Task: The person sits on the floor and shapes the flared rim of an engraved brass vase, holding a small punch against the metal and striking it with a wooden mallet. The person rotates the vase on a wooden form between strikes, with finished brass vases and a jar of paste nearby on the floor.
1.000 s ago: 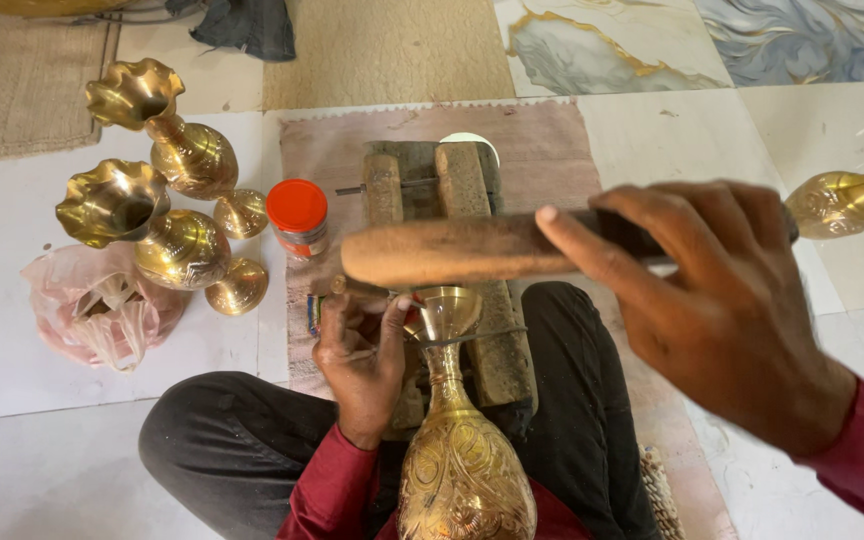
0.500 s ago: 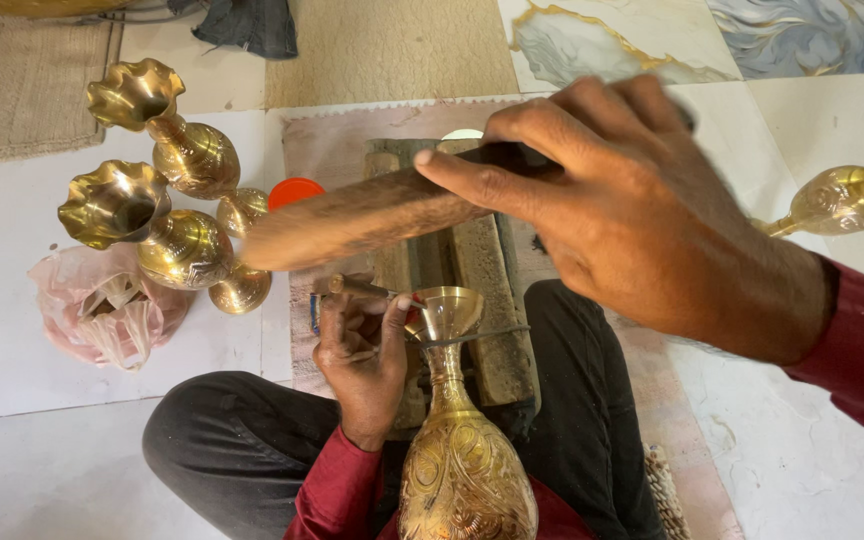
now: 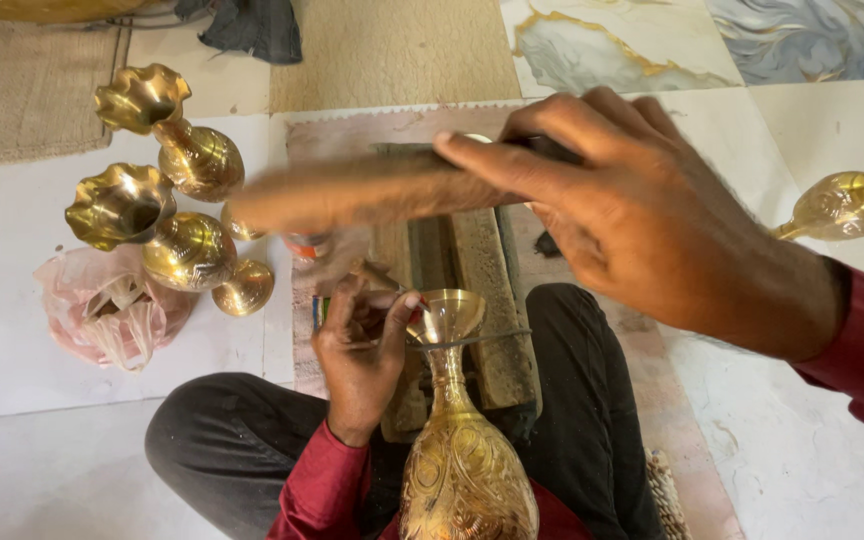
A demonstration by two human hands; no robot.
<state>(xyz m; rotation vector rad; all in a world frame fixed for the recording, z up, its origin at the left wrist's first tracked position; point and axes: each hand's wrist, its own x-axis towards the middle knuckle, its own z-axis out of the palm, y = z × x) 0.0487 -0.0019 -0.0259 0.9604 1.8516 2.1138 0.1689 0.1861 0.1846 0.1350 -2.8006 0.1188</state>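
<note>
Head view: the right hand (image 3: 652, 225) grips a blurred wooden mallet (image 3: 372, 195) by its handle end. The left hand (image 3: 362, 345) pinches a thin punch (image 3: 377, 275) beside the engraved brass vase (image 3: 462, 440) on the lap; the vase looks heavy, rigid and slick, best held by its slim neck.

Bright, even light — wooden mallet (image 3: 372, 190) perhaps motion-blurred.
</note>
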